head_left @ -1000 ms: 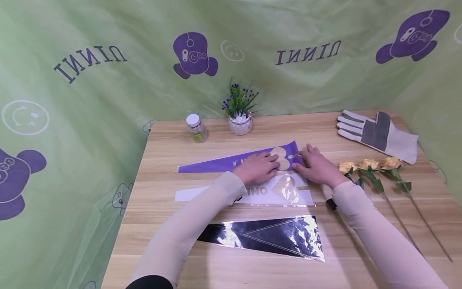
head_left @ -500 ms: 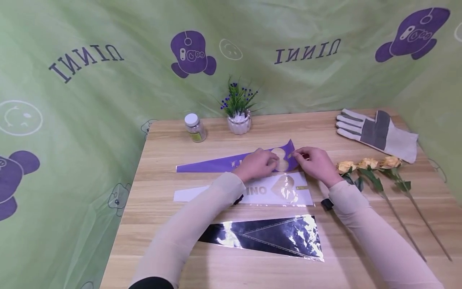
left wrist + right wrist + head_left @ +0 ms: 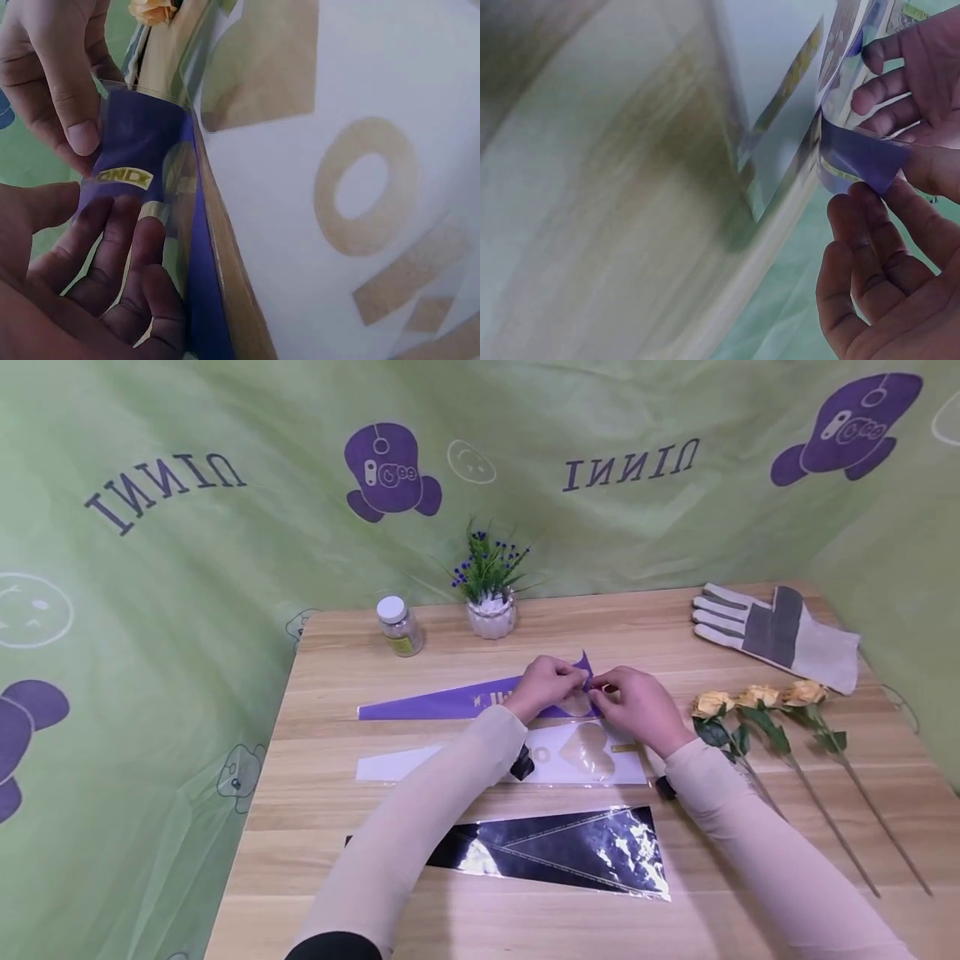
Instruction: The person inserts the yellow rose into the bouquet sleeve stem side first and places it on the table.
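A purple tapered plastic flower sleeve (image 3: 427,703) with gold print lies on the table, its wide right end bent up. My left hand (image 3: 547,687) pinches that raised end between thumb and fingers; the left wrist view shows its fingers (image 3: 116,240) against the purple film. From the right, my right hand (image 3: 639,706) pinches the same end near its edge. In the right wrist view, the lifted purple flap (image 3: 862,155) curves up between both hands. A white sleeve (image 3: 397,765) with a gold heart lies just nearer, partly under my left forearm. Closer still lies a glossy black sleeve (image 3: 555,847).
Three artificial peach roses (image 3: 757,696) lie at the right, stems pointing toward the front. Behind them is a grey-and-white work glove (image 3: 780,631). A white-capped jar (image 3: 401,628) and a potted plant (image 3: 491,614) stand at the back. Green printed fabric (image 3: 600,527) hangs behind the table.
My left hand, earlier resting on the purple sleeve, has moved right and up to pinch its wide end. The right hand has shifted slightly left, and the sleeve's end has been lifted and bent.
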